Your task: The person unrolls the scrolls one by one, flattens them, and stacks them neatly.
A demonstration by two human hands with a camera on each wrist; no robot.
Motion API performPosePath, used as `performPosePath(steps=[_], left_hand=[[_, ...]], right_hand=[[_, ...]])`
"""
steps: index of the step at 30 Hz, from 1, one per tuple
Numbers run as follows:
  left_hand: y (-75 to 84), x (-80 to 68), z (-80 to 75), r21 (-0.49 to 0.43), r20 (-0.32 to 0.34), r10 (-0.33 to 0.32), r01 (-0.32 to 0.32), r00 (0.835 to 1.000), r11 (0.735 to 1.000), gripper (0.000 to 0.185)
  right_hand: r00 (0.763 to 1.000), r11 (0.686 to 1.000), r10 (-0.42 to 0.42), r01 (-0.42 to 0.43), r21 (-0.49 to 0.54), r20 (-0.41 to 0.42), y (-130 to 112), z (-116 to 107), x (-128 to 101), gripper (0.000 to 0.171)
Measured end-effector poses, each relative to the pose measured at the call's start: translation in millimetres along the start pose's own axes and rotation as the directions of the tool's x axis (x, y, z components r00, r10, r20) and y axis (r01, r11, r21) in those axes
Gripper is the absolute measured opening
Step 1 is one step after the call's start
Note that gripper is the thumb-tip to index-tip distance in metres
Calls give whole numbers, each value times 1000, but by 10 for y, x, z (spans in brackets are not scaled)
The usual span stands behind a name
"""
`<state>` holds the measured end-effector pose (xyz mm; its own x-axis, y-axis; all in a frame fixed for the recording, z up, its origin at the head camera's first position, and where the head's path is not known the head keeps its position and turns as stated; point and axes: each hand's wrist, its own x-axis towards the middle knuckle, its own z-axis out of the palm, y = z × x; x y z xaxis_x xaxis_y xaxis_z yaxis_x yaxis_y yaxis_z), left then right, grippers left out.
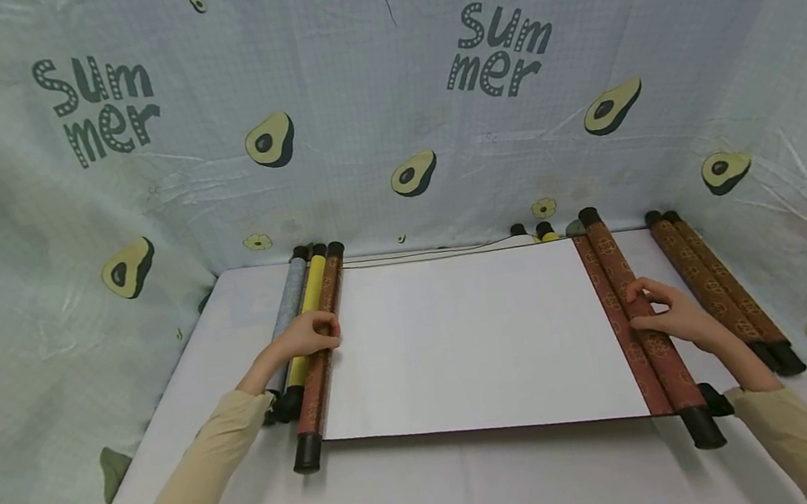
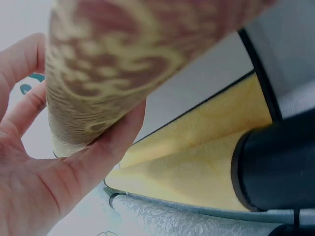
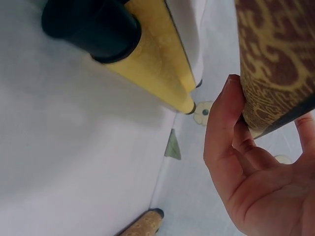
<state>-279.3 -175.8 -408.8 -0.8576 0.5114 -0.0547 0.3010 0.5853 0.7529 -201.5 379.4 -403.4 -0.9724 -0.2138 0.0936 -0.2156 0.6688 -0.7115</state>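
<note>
The wide hanging scroll with its blank white paper face (image 1: 471,340) lies spread flat in the middle of the white table (image 1: 418,494), and I've got both ends of it. My left hand (image 1: 308,335) curls round the red-brown patterned roller with black end caps (image 1: 320,363) on the left edge; the left wrist view shows my thumb (image 2: 106,147) tucked under the brocade, so that's a real grip. My right hand (image 1: 664,312) sits over the matching red-brown brocade roller (image 1: 648,331) on the right edge, fingers hooked round it (the right wrist camera shows them wrapped under the cloth).

Both rollers run away from me, near edge to far edge, so the paper stretches crosswise between my hands. Each hand is at about the middle of its roller, neither nearer than the other.

Just outside my left hand lie a yellow rolled scroll (image 1: 309,322) and a grey-blue rolled scroll (image 1: 287,304), touching side by side. Off to my right, apart from the roller, two more brown patterned rolled scrolls (image 1: 718,289) lie parallel. Avocado-print cloth (image 1: 385,103) walls it all in.
</note>
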Motion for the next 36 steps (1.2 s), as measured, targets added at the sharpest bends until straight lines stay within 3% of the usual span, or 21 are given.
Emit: performPosePath(steps=[5, 12, 16, 24, 36], left_hand=[[29, -14, -15, -27, 0, 9, -9, 1000, 1000, 6], [-52, 40, -16, 18, -22, 38, -37, 999, 999, 27], [-61, 50, -32, -10, -16, 53, -53, 998, 999, 30], [-65, 61, -64, -35, -7, 82, -82, 997, 996, 26], [-38, 17, -112, 45, -14, 21, -20, 1000, 999, 9]], right_hand=[[1000, 1000, 20, -20, 4, 18, 18, -30, -4, 31], [999, 1000, 30, -30, -5, 26, 57, -65, -22, 32], [999, 999, 30, -30, -26, 22, 78, -74, -28, 32], [1000, 999, 20, -20, -38, 19, 112, -77, -36, 32], [999, 996, 54, -54, -66, 0, 151, -103, -93, 33]])
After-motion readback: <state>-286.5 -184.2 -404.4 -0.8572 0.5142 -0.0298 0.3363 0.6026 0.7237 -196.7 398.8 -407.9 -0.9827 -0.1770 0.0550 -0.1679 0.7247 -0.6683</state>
